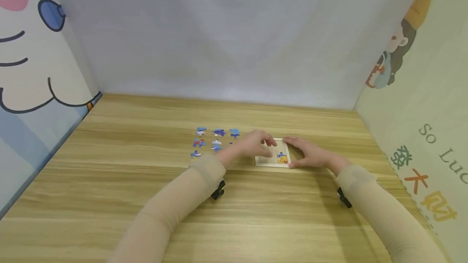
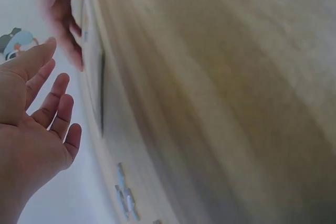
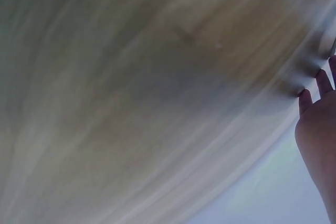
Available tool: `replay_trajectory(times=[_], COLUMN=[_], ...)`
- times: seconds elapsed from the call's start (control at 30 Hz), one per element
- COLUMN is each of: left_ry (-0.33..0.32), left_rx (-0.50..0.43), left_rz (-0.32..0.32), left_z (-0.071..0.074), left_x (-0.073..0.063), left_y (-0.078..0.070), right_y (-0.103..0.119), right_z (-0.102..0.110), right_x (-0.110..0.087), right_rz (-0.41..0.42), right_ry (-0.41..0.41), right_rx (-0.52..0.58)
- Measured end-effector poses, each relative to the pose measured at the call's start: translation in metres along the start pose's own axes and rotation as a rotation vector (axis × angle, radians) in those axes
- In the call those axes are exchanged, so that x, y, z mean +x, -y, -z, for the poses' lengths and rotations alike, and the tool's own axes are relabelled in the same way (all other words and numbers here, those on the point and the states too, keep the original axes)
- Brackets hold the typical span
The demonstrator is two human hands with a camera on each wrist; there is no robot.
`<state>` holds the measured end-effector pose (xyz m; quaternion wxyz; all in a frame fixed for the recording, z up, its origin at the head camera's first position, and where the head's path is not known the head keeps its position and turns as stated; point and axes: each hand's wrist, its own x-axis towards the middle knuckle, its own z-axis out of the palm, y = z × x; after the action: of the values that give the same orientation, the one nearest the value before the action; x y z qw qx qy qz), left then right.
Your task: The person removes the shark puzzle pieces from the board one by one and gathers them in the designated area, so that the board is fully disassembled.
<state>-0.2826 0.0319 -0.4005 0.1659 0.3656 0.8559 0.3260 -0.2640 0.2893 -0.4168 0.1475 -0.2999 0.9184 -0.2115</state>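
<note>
A small white-rimmed puzzle tray (image 1: 272,166) lies flat on the table, with one blue-and-yellow jigsaw piece (image 1: 282,157) in its lower right corner. Over the tray's left part hovers my left hand (image 1: 254,144), fingers loosely bent and apart. The left wrist view shows this hand (image 2: 39,124) with nothing in it. My right hand (image 1: 310,154) holds the tray by its right side, thumb at the near corner and fingers at the far corner. In the right wrist view only part of the right hand (image 3: 320,124) shows, at the edge.
Left of the tray, several loose jigsaw pieces (image 1: 218,132) lie in rough rows, some partly hidden by the left forearm. The wooden table (image 1: 263,214) meets a pale curtain (image 1: 234,52) at the back. Printed panels (image 1: 431,133) stand at both sides.
</note>
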Motion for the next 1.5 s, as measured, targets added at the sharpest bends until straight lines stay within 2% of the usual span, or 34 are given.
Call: replay_trajectory(times=[0.1, 0.3, 0.53, 0.77, 1.0, 1.2, 1.5], left_ry=[0.015, 0.058, 0.105, 0.141, 0.123, 0.085, 0.084], left_rx=[0.034, 0.143, 0.265, 0.297, 0.240, 0.124, -0.055], left_rz=[0.020, -0.006, 0.004, 0.024, 0.035, 0.013, -0.038], left_z=[-0.006, -0.015, -0.016, -0.016, -0.017, -0.017, -0.021], left_x=[0.003, 0.011, 0.013, 0.015, 0.016, 0.017, 0.020], left_y=[0.003, 0.006, 0.002, -0.002, -0.003, -0.002, -0.002], right_y=[0.000, 0.001, -0.001, -0.003, -0.003, -0.004, 0.000], right_z=[0.000, -0.001, -0.001, -0.001, -0.001, -0.002, -0.001], right_x=[0.001, 0.001, 0.003, 0.004, 0.002, 0.001, -0.002], right_rz=[-0.003, -0.006, 0.009, 0.009, 0.010, 0.012, 0.012], right_ry=[0.014, 0.027, 0.017, 0.011, 0.010, 0.009, 0.004], right_rx=[-0.018, 0.005, 0.000, -0.012, -0.022, -0.017, 0.005])
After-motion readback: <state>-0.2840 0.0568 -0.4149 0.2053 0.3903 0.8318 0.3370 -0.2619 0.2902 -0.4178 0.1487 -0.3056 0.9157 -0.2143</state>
